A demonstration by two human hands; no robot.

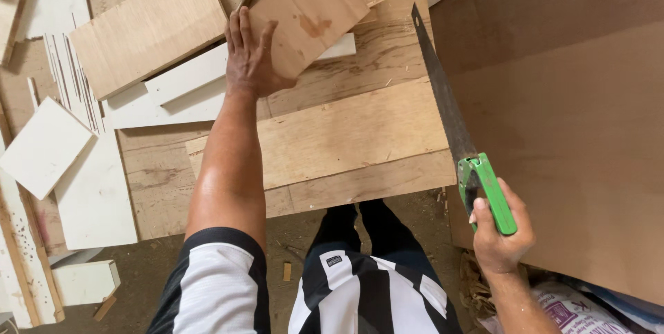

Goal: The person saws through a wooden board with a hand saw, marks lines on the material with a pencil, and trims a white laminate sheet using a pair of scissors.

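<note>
Left hand [250, 54] grips plywood piece [308, 12]; right hand [501, 227] holds handsaw [443, 95].

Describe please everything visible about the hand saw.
The hand saw has a long, dark, tapering metal blade, dull and worn-looking, and a bright green handle with a grip opening. The right hand grips the handle from below, holding the saw above the right edge of the plywood board. The blade points away from the person, its tip toward the upper part of the picture. Whether it touches the wood cannot be told.

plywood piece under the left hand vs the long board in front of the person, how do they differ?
The plywood piece is shorter and lies askew, gripped at its edge by the left hand; the long board is wider, lies nearly level, and is untouched. The piece has a dark stain; the board doesn't. Both are tan plywood.
</note>
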